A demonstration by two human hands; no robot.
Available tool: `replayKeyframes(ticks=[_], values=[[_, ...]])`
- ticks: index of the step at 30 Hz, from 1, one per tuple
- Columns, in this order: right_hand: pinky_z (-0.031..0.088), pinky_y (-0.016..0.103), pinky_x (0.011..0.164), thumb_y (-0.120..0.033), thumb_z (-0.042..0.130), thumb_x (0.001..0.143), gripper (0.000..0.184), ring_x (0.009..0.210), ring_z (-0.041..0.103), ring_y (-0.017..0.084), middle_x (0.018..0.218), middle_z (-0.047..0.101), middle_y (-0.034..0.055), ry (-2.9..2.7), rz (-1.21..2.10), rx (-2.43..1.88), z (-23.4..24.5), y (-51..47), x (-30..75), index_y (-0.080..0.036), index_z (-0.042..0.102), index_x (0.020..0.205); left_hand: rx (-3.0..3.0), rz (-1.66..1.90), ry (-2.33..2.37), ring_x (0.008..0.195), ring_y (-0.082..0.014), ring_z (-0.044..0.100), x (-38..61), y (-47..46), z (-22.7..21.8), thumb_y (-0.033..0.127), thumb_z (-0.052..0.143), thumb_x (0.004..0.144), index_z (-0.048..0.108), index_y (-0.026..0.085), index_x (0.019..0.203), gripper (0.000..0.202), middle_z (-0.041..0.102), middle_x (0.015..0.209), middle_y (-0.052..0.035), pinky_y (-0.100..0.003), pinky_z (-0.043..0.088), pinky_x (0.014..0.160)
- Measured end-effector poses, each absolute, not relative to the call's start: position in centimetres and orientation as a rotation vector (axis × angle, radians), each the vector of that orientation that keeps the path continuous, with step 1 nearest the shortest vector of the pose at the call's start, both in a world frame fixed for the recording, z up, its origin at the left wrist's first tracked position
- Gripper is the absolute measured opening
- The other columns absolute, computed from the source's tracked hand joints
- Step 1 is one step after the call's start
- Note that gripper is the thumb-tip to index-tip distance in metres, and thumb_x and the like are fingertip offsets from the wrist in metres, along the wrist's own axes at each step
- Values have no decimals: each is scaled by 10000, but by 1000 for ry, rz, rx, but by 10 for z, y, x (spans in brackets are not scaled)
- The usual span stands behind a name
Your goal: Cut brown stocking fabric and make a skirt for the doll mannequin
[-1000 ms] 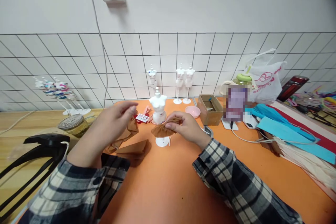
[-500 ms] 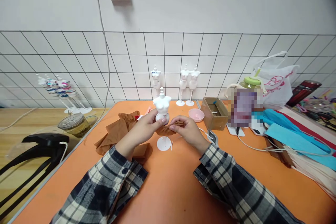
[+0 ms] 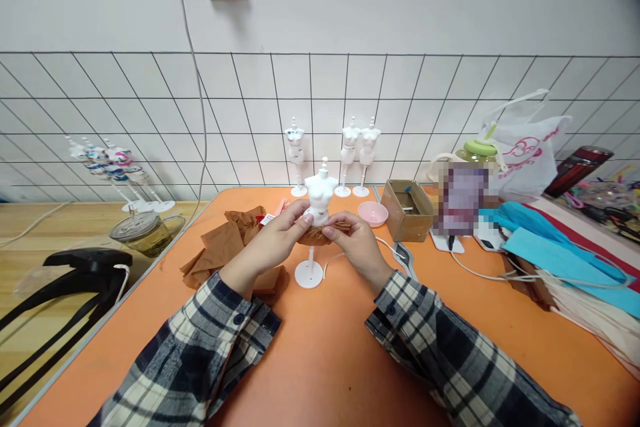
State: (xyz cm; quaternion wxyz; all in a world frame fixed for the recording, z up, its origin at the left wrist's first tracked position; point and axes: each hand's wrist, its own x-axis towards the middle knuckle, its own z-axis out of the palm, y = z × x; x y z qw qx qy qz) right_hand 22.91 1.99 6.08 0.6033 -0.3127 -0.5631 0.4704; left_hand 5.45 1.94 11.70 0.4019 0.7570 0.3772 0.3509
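A small white mannequin torso [image 3: 321, 195] stands on a thin post with a round white base [image 3: 309, 274] on the orange mat [image 3: 320, 347]. A gathered piece of brown crepe paper [image 3: 320, 234] sits around its waist like a skirt. My left hand [image 3: 273, 243] pinches the paper from the left, fingers closed at the waist. From the right, my right hand [image 3: 353, 243] pinches the same paper. Both wrists rest low over the mat.
More brown paper pieces [image 3: 225, 247] lie left of the base. Three other small mannequins [image 3: 350, 150] stand by the wire grid. A pink bowl [image 3: 373, 213], cardboard box [image 3: 410, 209], blue paper [image 3: 555, 250], glass jar [image 3: 143, 233] and black tool [image 3: 75, 273] lie around.
My left hand came in from the left and took hold of the brown paper at the mannequin's waist. The mannequin now stands slightly farther right and higher in view.
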Motion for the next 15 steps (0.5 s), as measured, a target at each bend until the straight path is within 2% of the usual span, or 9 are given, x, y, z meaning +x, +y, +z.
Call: replayKeyframes(ticks=[5, 10, 15], values=[[514, 298, 730, -359, 748, 731, 206, 781, 625, 152, 838, 679, 15, -1255, 1023, -754, 62, 18, 228, -204, 646, 819, 1790, 820, 878, 1199, -237, 512, 55, 15, 118, 434, 419, 970, 473, 241, 1323, 406, 561, 1280, -79, -424, 391, 1050], [508, 295, 716, -374, 754, 724, 208, 770, 610, 147, 846, 673, 14, -1295, 1060, -706, 67, 14, 229, -207, 653, 793, 1875, 811, 985, 1156, -230, 523, 58, 5, 127, 490, 369, 973, 533, 235, 1243, 407, 587, 1222, -64, -411, 399, 1042], [514, 300, 723, -399, 764, 704, 231, 765, 614, 150, 822, 673, 8, -1269, 1108, -694, 74, 9, 228, -215, 647, 780, 1904, 874, 965, 1295, -274, 428, 58, 2, 130, 479, 469, 935, 584, 274, 1236, 382, 613, 1225, -36, -422, 341, 1103]])
